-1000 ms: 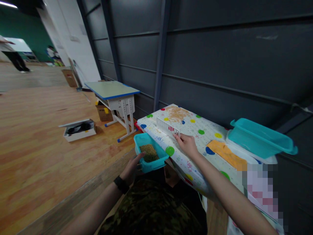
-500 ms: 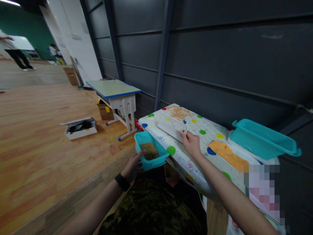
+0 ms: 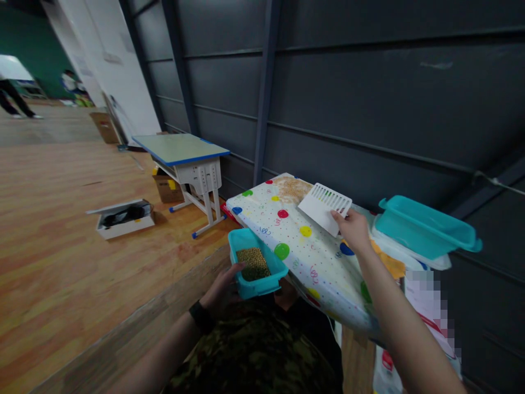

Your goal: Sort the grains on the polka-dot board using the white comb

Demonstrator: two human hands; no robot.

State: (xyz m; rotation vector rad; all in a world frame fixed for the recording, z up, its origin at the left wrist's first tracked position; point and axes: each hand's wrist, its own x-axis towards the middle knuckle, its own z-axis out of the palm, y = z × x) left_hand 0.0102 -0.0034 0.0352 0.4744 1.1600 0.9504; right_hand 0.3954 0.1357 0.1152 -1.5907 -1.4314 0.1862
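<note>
My left hand grips the near side of a teal plastic box, its thumb over the rim. Small yellowish-tan beans cover the bottom of the box, which sits below the table's front edge. In my right hand is a white slotted plastic scoop, pinched at its right end and raised over the table. Behind the scoop, more small tan beans or grains lie spread at the table's far left corner; the scoop hides part of that area.
The table has a white cloth with coloured dots. At its right are another teal box, an orange cloth and some papers. A small desk and an open white carton stand to the left. A dark panelled wall rises behind.
My right hand has moved right and lifted the scoop away from the table's left part, turning its slots into view. The box in my left hand has dropped slightly. My view has shifted right.
</note>
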